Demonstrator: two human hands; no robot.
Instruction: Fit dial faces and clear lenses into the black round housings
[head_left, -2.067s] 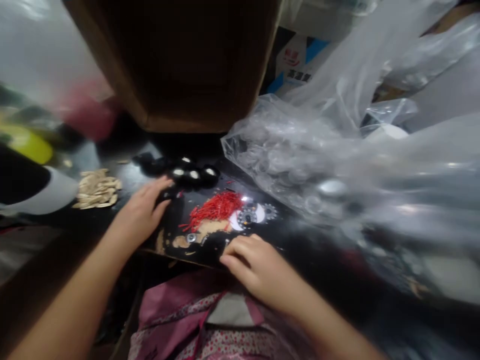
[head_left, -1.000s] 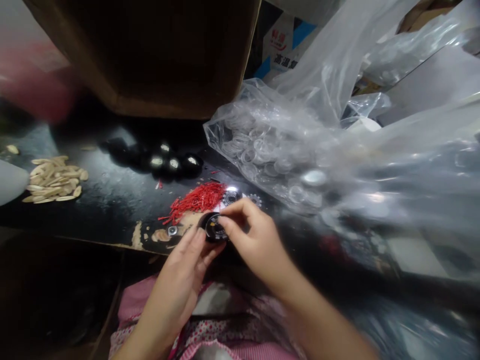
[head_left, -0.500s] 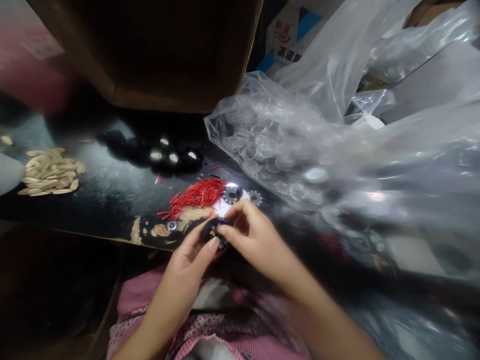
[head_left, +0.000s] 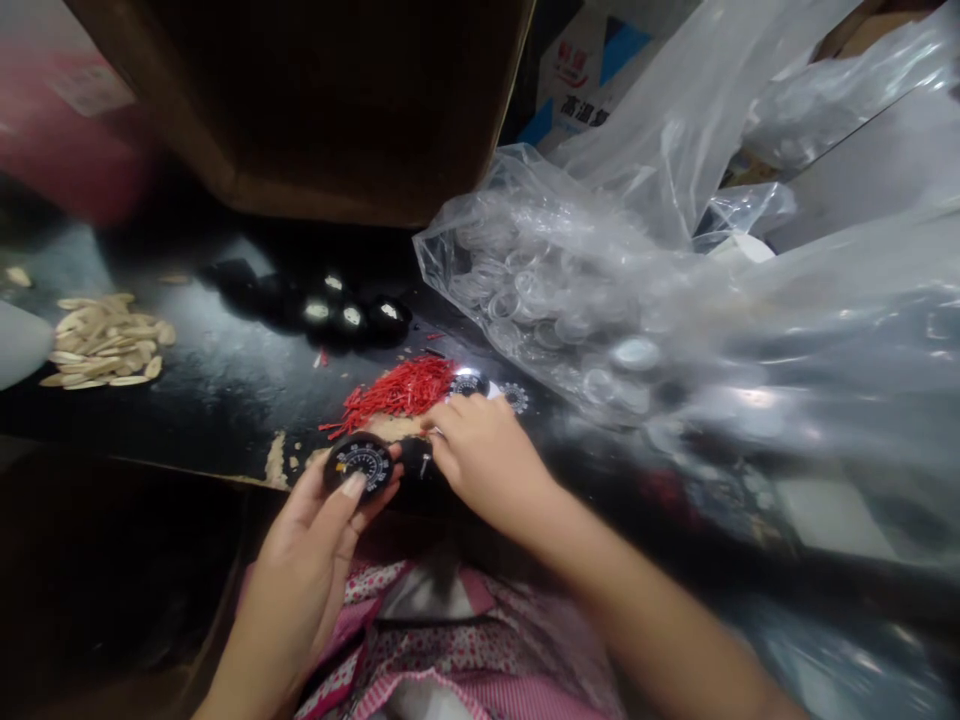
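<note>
Dial [head_left: 363, 460]: black, clamped in the left hand [head_left: 319, 530], numerals too small to read.
Left hand: curled, thumb on the dial's face, fingers behind; apart from the right hand [head_left: 486, 450].
Right hand: thumb and fingers drawn close beside the red pins [head_left: 400, 387]; cannot tell whether they grip anything.
Box [head_left: 600, 65]: beyond the right hand, reading "高温"; red logo [head_left: 572, 64] blurred.
White label [head_left: 94, 90]: well beyond the left hand, illegible.

One camera on the person's head looks forward and steeply down at the bench [head_left: 210, 405] from close by. The left hand [head_left: 311, 545] and right hand [head_left: 487, 455] fall below mid-view, pink clothing [head_left: 480, 660] along the lower edge.
</note>
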